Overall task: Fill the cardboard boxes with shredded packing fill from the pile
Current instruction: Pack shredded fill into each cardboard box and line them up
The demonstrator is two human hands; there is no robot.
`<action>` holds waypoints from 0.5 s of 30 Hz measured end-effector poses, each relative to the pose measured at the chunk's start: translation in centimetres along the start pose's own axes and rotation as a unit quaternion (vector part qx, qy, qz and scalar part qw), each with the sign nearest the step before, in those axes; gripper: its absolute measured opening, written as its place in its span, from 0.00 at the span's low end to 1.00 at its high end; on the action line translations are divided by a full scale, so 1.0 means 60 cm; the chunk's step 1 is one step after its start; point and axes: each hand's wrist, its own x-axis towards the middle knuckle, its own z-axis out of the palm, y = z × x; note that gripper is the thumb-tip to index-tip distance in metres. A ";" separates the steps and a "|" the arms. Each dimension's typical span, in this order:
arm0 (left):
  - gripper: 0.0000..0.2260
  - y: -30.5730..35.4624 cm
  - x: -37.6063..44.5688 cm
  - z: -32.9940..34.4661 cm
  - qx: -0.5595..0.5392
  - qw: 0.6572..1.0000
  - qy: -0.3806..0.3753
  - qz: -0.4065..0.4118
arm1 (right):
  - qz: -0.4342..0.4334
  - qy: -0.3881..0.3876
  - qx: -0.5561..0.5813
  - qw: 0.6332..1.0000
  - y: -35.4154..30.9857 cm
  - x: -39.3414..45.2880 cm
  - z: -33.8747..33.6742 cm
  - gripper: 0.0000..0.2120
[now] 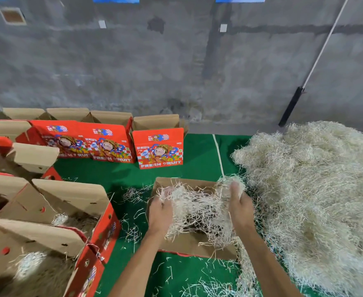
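The left hand [160,213] and the right hand [239,203] face each other with a clump of shredded packing fill [197,207] between them; the fingers of each hand curl into the strands and grip the clump from either side. The clump hangs over the open cardboard box [189,246] directly below the hands, with strands trailing down into it. Just right of that box, touching its edge, the large pile of shredded fill [315,200] spreads over the green mat [197,153]. Loose strands lie scattered on the mat around the box. At near left stand two open red boxes [103,232] holding fill. Further off, near the grey wall [176,61], a row of red fruit boxes [158,147] stands with flaps up.
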 end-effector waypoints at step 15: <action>0.38 0.006 0.007 0.041 0.164 0.982 -0.099 -0.002 | 0.030 -0.208 0.000 0.978 -0.001 -0.014 0.039 0.21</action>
